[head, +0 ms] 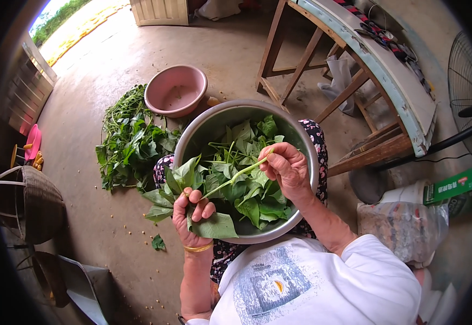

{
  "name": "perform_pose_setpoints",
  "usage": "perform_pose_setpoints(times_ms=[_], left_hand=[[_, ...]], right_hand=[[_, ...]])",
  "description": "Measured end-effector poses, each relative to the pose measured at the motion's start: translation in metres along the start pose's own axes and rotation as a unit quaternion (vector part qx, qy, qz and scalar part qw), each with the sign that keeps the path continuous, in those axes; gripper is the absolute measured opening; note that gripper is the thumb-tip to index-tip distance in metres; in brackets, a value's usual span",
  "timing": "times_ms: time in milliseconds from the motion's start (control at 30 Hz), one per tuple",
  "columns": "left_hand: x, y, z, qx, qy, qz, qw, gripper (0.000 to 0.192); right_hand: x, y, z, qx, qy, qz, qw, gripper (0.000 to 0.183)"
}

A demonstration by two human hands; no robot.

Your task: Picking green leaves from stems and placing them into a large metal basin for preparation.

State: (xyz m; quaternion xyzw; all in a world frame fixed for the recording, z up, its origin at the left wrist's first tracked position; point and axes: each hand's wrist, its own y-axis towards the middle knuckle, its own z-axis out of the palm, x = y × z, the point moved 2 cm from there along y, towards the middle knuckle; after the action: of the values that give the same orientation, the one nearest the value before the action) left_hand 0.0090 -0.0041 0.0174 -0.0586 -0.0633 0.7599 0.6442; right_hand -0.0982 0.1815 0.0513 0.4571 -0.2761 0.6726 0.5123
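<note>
A metal basin rests on my lap with green leaves and stems inside it. Over its near left rim, my left hand is closed around a leafy sprig; broad leaves stick out on both sides of the fingers. The sprig's pale green stalk slants up to the right across the basin. My right hand pinches the stalk's far end between thumb and forefinger. On the floor to the left lies a heap of leafy vines.
A pink plastic basin with a few bits inside stands beyond the heap. A wooden-legged table and a fan are on the right, near a filled plastic bag. Woven baskets stand at the left. One loose leaf lies on the floor.
</note>
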Motion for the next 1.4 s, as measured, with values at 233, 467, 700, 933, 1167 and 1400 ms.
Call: perform_pose_setpoints(times_ms=[233,467,700,933,1167,1400], left_hand=[[-0.024,-0.001,-0.007,-0.04,0.152,0.089,0.984,0.012],[-0.026,-0.007,0.001,-0.035,0.254,0.072,0.964,0.015],[-0.024,-0.005,0.004,-0.069,0.239,0.04,0.968,0.015],[-0.039,-0.005,-0.01,-0.067,0.269,0.084,0.957,0.021],[-0.05,-0.008,0.003,-0.129,0.255,0.14,0.948,0.025],[-0.069,-0.003,-0.008,-0.102,0.239,0.15,0.954,0.027]], right_hand=[[0.025,0.033,-0.029,-0.051,-0.078,-0.01,0.996,0.015],[0.046,0.056,-0.059,0.167,-0.617,-0.054,0.767,0.027],[0.03,0.048,-0.072,0.277,-0.737,-0.097,0.609,0.009],[0.092,0.064,-0.05,0.185,-0.53,-0.104,0.821,0.014],[0.072,0.066,-0.053,0.332,-0.628,-0.134,0.691,0.024],[-0.005,0.054,0.014,0.4,-0.612,-0.184,0.657,0.034]])
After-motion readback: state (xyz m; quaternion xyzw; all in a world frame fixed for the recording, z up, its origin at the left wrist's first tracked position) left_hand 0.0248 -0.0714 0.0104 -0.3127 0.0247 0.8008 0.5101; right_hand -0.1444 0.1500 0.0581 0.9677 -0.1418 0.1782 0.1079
